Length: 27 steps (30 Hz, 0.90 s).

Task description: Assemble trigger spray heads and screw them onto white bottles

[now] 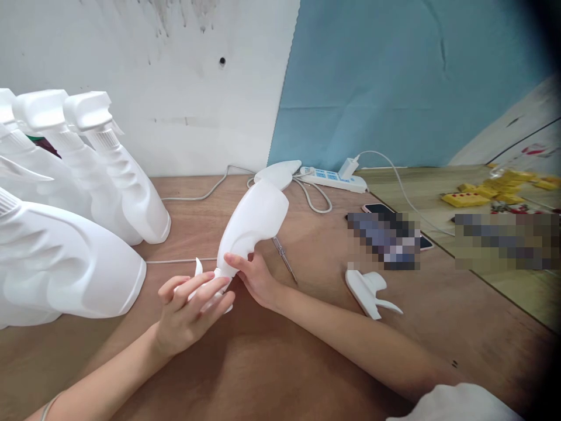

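A white plastic spray bottle (254, 213) is held tilted over the table, its base pointing up and away and its neck toward me. My right hand (258, 280) is closed around the neck end, thumb along the side. Over the spray head (198, 268) at that end, my left hand (190, 304) has its fingers wrapped, hiding most of the head; its trigger tip sticks out on the left. A loose white spray head (367, 292) lies on the table to the right of my right forearm. Behind the bottle, a thin screwdriver (286, 261) rests on the wood.
Several white spray bottles (135, 193) with heads on stand at the left. A power strip (335, 179) with a charger (349, 168) and cables lies near the wall, beside another white piece (278, 171). Phones (426, 241) and yellow packets (464, 199) are at the right.
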Tool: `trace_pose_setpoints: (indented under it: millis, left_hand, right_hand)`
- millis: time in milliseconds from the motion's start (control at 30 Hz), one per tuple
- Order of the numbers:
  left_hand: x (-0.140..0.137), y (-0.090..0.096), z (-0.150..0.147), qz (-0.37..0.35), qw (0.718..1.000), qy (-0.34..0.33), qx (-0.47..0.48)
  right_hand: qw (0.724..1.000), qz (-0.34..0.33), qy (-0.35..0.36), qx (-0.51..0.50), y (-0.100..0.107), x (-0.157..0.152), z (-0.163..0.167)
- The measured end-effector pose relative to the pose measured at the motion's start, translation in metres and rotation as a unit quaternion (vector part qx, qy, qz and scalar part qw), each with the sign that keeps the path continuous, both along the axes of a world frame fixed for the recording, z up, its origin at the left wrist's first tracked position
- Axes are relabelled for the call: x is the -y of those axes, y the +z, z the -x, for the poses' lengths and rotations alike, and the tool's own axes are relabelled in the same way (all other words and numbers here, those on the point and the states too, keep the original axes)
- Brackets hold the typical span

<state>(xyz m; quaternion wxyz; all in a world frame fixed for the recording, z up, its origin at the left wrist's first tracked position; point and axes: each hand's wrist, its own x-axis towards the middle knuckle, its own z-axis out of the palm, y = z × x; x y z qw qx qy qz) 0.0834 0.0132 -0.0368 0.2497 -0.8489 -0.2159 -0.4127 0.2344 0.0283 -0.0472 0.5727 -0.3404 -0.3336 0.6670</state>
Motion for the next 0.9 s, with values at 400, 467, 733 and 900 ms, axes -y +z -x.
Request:
trace_pose_setpoints:
  millis: [400,467,733,900]
  left_hand:
    - [0.002,-0.003,0.0,0.026,0.989,0.127,0.075]
    - [0.0,0.001,-0.001,0.129,0.97,0.142,0.15]
    - [-0.023,0.004,-0.035,0.279,0.934,0.126,0.184]
    - [-0.039,0.014,-0.055,0.19,0.935,0.077,0.291]
  right_hand:
    - [0.993,0.07,0.037,-0.092,0.0,-0.008,-0.006]
    - [0.986,0.091,0.048,-0.13,-0.003,-0.011,-0.01]
    - [0.956,0.114,0.196,-0.185,-0.001,-0.011,-0.017]
    - [0.929,0.114,0.258,-0.24,-0.004,-0.011,-0.021]
